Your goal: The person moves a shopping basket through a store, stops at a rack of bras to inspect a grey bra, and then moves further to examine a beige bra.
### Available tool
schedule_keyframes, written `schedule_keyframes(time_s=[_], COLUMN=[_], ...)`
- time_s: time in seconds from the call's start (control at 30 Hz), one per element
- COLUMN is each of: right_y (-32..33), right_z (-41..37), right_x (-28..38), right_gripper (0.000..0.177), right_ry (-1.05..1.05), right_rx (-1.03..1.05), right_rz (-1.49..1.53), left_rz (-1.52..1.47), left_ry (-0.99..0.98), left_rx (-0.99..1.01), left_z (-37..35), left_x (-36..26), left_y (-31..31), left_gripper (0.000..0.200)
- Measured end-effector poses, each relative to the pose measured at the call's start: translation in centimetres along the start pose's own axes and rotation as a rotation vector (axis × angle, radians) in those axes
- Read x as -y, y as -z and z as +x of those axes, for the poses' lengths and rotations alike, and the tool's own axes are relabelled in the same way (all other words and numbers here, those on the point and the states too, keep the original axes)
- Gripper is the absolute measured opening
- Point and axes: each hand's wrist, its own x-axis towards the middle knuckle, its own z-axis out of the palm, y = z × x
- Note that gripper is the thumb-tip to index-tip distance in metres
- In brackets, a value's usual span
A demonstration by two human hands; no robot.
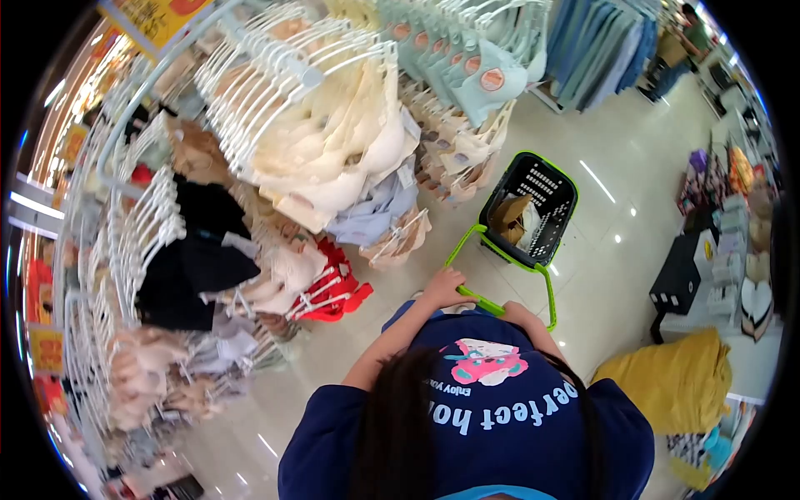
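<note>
My left hand (443, 287) is wrapped round the bright green handle (482, 302) of a rolling shopping basket. Further right on the same bar, my right hand (520, 315) is closed too, its fingers partly hidden. The black basket (552, 190) with a green rim stands on the floor in front of me. Inside it lie a brown item (511, 217) and something white (530, 223), whose kinds I cannot make out.
Racks of bras on white hangers fill the left, with cream bras (333, 158), black ones (200, 258) and red ones (337, 283). Jeans (596, 50) hang at the back. On the right are shoe shelves (725, 283) and a mustard cloth (671, 379). A person (679, 54) stands far off.
</note>
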Motion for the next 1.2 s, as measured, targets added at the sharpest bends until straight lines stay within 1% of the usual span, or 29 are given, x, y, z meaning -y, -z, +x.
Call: schedule_keyframes(time_s=[0.1, 0.2, 0.3, 0.4, 0.5, 0.6, 0.7, 0.73, 0.8, 0.9, 0.93, 1.0, 1.07, 1.13, 1.2], right_y=[0.5, -0.4, -0.1, 0.8, 1.0, 0.3, -1.0, -1.5, -2.5, -3.7, -4.1, -5.0, -5.4, -5.7, -7.1], right_z=[-1.3, -1.5, -2.9, -5.4, -7.4, -9.2, -9.0, -8.9, -8.5, -8.4, -8.2, -7.9, -8.2, -9.0, -9.2], right_x=[0.0, -1.5, -2.1, -2.7, -3.6, -4.4, -4.2, -3.9, -3.2, -1.9, -1.6, -1.4, -1.2, 0.0, -0.1], right_gripper=[0.053, 0.056, 0.055, 0.050, 0.049, 0.049, 0.050, 0.051, 0.053, 0.047, 0.045, 0.041, 0.035, 0.033, 0.034], right_ry=[0.025, 0.092, 0.118, 0.102, 0.061, 0.036, 0.042, 0.044, 0.055, 0.079, 0.048, -0.026, -0.031, -0.055, -0.086], right_rx=[0.077, 0.111, 0.105, 0.067, 0.022, -0.027, -0.046, -0.041, -0.003, 0.042, 0.052, 0.069, 0.050, 0.013, -0.006], right_rz=[0.016, -0.028, -0.038, 0.016, 0.039, 0.069, 0.044, 0.027, -0.016, 0.049, 0.077, 0.134, 0.214, 0.249, 0.240], left_rz=[0.024, 0.113, 0.021, 0.064, 0.100, 0.076, 0.085, 0.083, 0.090, 0.128, 0.145, 0.059, -0.054, -0.188, -0.336], left_ry=[0.097, 0.127, 0.243, 0.176, 0.086, 0.041, 0.010, 0.044, 0.122, 0.201, 0.224, 0.434, 0.665, 0.916, 1.367], left_rx=[-0.069, -0.246, -0.176, -0.225, -0.201, -0.132, -0.197, -0.161, -0.205, -0.292, -0.318, -0.341, -0.377, -0.425, -0.532], left_z=[-1.7, -3.5, -4.2, -3.7, -3.3, -3.5, -4.8, -5.7, -8.2, -11.3, -12.8, -16.5, -20.7, -26.9, -35.2], left_x=[-3.0, -4.7, -6.7, -8.5, -10.2, -10.9, -10.6, -10.5, -10.4, -10.7, -10.9, -10.9, -10.9, -10.7, -8.0], left_y=[0.4, -1.5, -1.7, -1.8, -1.8, -1.5, -2.3, -2.5, -3.5, -3.0, -2.6, -2.8, -3.5, -4.6, -11.5], left_gripper=[0.047, 0.045, 0.045, 0.043, 0.041, 0.040, 0.039, 0.039, 0.040, 0.044, 0.045, 0.046, 0.048, 0.049, 0.053])
